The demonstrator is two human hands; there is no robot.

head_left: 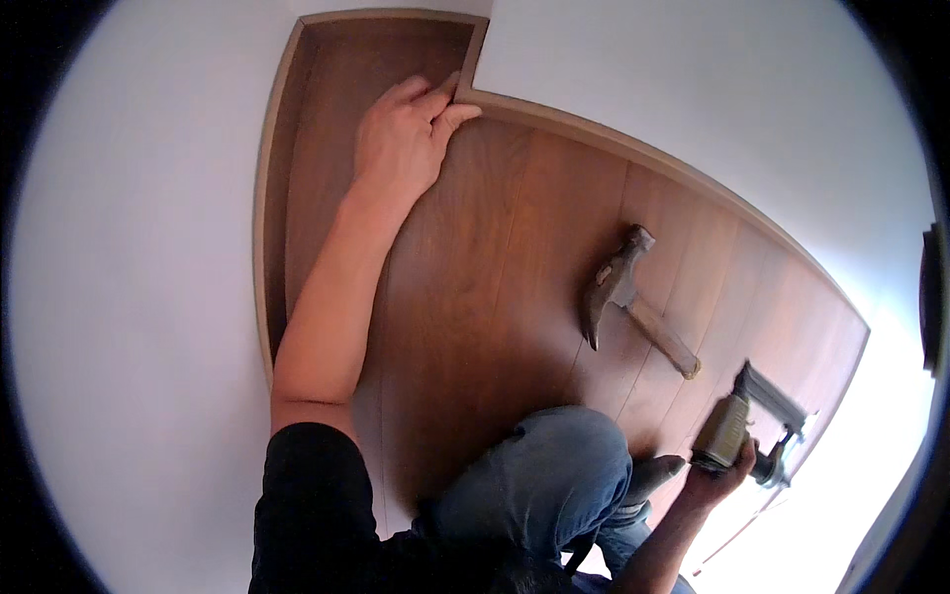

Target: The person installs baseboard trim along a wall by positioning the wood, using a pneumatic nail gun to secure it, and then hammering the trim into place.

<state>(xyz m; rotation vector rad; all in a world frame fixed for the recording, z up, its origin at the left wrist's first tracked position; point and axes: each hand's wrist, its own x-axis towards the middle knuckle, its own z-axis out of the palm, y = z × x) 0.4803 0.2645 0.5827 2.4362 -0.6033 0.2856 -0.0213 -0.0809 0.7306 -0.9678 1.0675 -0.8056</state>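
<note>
My left hand point(406, 139) reaches up to the inside corner of a light wooden trim strip point(594, 147) along the white wall, its fingers gripping the strip at that corner. Low on the right, my right hand point(725, 472) is closed on an olive and black nail gun point(724, 428), held above the dark wooden floor planks point(445, 277). A claw hammer point(648, 327) with a wooden handle lies on the planks between my hands, nearer the nail gun.
White walls point(139, 257) border the floor on the left and the upper right, with trim along their feet. My jeans-clad knee point(554, 455) is at the lower middle. Bright light comes in at the lower right, where a thin hose or cord runs. A dark object point(930, 297) sits at the far right edge.
</note>
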